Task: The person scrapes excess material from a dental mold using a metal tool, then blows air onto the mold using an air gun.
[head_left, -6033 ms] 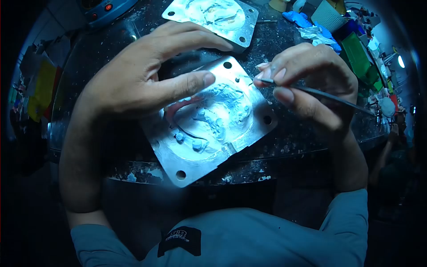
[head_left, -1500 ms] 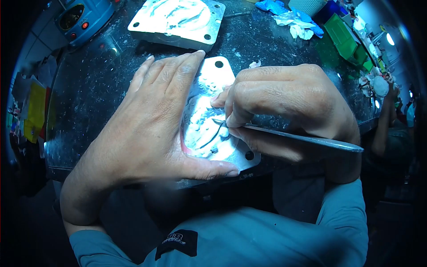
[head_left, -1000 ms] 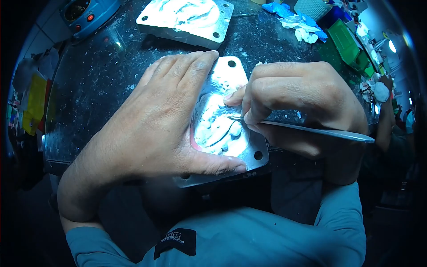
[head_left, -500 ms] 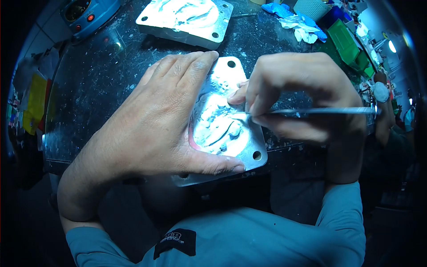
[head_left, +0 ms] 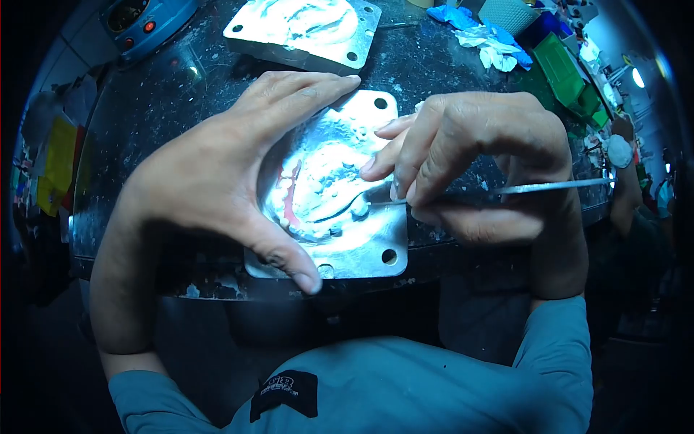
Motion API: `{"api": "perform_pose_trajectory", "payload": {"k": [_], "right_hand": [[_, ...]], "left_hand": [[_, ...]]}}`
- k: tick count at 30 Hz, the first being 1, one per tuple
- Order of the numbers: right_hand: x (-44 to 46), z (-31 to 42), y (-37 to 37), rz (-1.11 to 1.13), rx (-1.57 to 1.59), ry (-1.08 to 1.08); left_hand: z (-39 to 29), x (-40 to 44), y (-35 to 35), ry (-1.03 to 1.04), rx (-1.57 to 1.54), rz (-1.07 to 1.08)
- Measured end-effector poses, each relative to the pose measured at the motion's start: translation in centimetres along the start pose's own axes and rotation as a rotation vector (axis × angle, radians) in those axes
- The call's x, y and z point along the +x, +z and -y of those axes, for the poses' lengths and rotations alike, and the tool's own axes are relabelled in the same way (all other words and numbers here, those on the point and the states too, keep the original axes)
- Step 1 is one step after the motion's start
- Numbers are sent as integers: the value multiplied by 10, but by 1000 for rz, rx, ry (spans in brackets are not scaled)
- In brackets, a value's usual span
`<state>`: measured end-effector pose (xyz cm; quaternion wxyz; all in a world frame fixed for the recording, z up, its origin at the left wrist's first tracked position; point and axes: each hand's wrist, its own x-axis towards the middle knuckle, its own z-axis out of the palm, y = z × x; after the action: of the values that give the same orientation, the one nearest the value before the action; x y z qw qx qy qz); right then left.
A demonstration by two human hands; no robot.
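A metal dental flask half (head_left: 361, 262) lies near the front edge of the bench, filled with white plaster (head_left: 322, 170). A curved pink strip with tooth-like bumps (head_left: 290, 197) shows along the plaster's left side. My left hand (head_left: 206, 163) steadies the flask half from the left, thumb over its front edge and fingers toward the back. Pinched in my right hand (head_left: 499, 137) is a thin metal hand tool (head_left: 560, 186), held nearly level. Its tip meets the right part of the plaster; the tip's exact shape is hard to make out. My right fingertips hover over or rest on the plaster.
Another plaster-filled metal flask half (head_left: 361, 40) stands at the back of the dark bench (head_left: 173, 108). A blue device with red buttons (head_left: 137, 25) is at the back left. Crumpled gloves (head_left: 488, 43) and a green bin (head_left: 557, 65) lie back right. Someone's arm (head_left: 623, 195) shows far right.
The flask half has turned and shifted left, uncovering more of the pink strip. My left hand has moved left with wider-spread fingers. The tool tip has moved lower on the plaster.
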<state>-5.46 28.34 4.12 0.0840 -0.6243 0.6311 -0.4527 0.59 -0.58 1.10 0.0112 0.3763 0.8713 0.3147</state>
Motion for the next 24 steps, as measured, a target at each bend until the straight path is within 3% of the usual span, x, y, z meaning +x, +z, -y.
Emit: {"api": "perform_pose_trajectory", "payload": {"k": [7,13,16,17,21,24], "right_hand": [[0,19,22,-23,-128,56],[-2,16,17,-149,-152,21],[-1,9,13,-224,-165,9],[-1,9,11,-222,-173,25],[-1,4,10,-214,-204,125],[-1,1,14,-266,-142,222]], "left_hand": [[-14,-5,-4,-118,76,12],[-54,-3,-2,-421,337,-25],[-75,5,4,-666,538,2],[-60,-7,17,-540,649,-158],[-67,-7,16,-544,706,-189],[-74,-5,9,-693,630,-115]]}}
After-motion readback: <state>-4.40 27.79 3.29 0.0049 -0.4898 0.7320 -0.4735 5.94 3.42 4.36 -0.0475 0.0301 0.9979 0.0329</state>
